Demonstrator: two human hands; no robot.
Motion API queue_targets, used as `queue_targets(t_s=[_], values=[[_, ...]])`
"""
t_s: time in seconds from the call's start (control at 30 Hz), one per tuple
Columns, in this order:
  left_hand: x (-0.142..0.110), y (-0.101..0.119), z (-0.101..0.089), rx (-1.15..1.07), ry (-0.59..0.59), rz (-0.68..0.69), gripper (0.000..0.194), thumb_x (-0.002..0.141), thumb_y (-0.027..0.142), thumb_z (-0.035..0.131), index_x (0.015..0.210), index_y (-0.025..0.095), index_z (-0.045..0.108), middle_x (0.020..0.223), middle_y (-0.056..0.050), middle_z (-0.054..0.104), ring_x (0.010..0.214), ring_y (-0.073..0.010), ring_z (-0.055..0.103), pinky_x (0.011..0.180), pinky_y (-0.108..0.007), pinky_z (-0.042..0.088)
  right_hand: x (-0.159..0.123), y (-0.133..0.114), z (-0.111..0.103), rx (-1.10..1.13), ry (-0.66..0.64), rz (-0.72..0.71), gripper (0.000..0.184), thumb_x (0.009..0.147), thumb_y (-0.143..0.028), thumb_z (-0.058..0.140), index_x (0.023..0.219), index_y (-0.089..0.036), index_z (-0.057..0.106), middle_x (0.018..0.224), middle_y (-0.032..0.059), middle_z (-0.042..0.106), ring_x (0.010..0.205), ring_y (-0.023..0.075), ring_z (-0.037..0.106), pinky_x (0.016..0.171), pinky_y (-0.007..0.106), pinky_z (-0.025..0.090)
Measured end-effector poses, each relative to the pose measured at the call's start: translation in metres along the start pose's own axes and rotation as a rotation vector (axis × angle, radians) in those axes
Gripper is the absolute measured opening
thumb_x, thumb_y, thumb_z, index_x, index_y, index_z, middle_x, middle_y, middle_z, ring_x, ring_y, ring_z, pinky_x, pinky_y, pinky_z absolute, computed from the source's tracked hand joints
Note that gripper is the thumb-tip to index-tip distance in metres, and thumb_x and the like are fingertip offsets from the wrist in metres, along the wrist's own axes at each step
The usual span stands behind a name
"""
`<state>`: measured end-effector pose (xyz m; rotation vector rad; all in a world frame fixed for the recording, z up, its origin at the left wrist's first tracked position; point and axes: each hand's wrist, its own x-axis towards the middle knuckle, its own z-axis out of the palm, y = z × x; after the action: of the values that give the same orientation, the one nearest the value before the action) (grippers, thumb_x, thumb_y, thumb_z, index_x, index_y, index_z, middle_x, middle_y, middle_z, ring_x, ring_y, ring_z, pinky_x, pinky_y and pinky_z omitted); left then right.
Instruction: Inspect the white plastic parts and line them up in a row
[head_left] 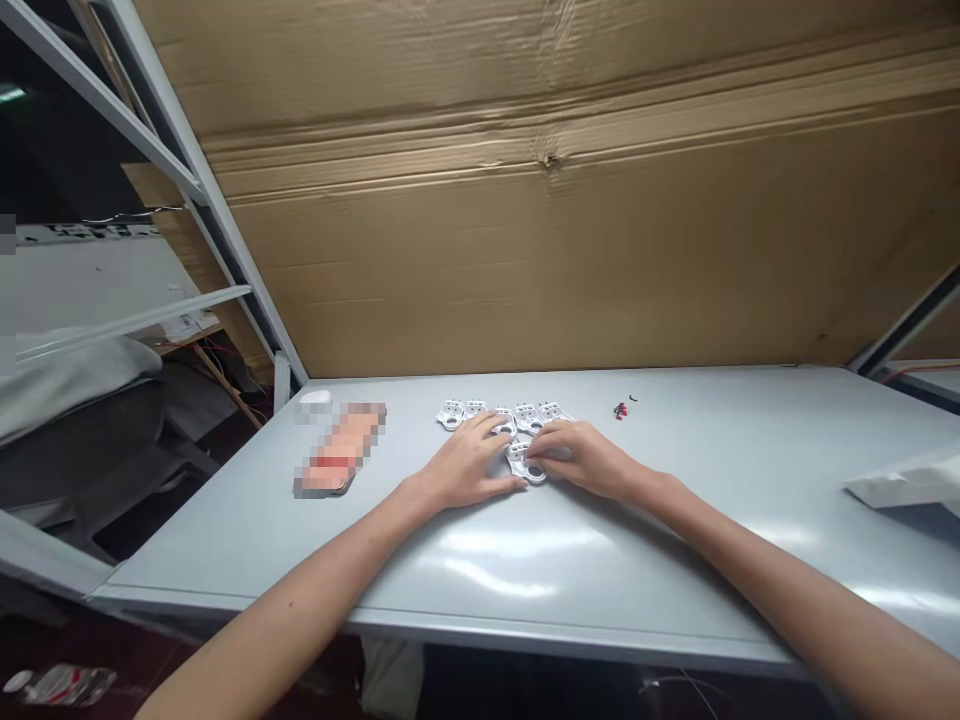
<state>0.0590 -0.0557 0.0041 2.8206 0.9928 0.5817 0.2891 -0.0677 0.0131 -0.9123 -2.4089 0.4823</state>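
Several small white plastic parts with oval holes lie in a row [495, 412] on the grey table [675, 560]. One more white part [523, 464] lies just in front of the row, between my hands. My left hand [469, 462] rests flat on the table with fingers stretched out, fingertips touching the row and thumb beside that part. My right hand [581, 457] lies on the right side of the part, fingers curled together and pinching its edge.
Tiny red and black bits [621, 409] lie right of the row. A blurred pinkish object [339, 449] and a small white piece [315, 397] sit at the left. A white object [904, 485] sits at the right edge. A cardboard wall [570, 200] backs the table.
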Motion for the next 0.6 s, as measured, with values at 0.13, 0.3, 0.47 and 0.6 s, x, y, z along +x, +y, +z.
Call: queue_targets(t_s=[0.13,0.3,0.47,0.6], values=[[-0.0006,0.0003,0.0019,-0.039,0.013,0.018,0.043,0.088,0.049,0.067,0.120,0.020,0.068,0.145,-0.015,0.051,0.139,-0.0335,0.041,0.115,-0.048,0.035,0.0002,-0.0019,-0.0009,0.000,0.002,-0.027,0.022,0.095,-0.032,0.056,0.093,-0.026,0.076,0.089,0.0042,0.075,0.082,0.0205,0.065,0.075,0.035,0.050],[0.0002,0.0001,0.0012,-0.061,0.014,0.022,0.043,0.089,0.051,0.065,0.120,0.022,0.068,0.143,-0.014,0.052,0.136,-0.0319,0.044,0.112,-0.047,0.039,-0.0008,0.0004,-0.0014,-0.061,0.010,0.036,0.025,0.095,-0.034,0.056,0.087,-0.023,0.076,0.086,0.0073,0.071,0.081,0.0217,0.063,0.071,0.035,0.050],[0.0004,-0.0007,0.0004,-0.046,0.013,0.019,0.040,0.089,0.052,0.065,0.114,0.021,0.070,0.142,-0.013,0.052,0.135,-0.0310,0.045,0.112,-0.044,0.039,-0.0015,0.0038,0.0025,-0.082,0.018,0.004,0.030,0.098,-0.033,0.050,0.089,-0.023,0.076,0.088,0.0076,0.070,0.079,0.0208,0.062,0.069,0.034,0.050],[0.0000,-0.0009,0.0002,-0.044,0.012,0.013,0.042,0.090,0.053,0.064,0.117,0.022,0.069,0.142,-0.012,0.052,0.135,-0.0306,0.045,0.111,-0.042,0.039,-0.0019,0.0033,0.0032,-0.082,0.071,-0.003,0.029,0.098,-0.033,0.048,0.092,-0.022,0.074,0.089,0.0073,0.072,0.076,0.0204,0.064,0.069,0.034,0.049]])
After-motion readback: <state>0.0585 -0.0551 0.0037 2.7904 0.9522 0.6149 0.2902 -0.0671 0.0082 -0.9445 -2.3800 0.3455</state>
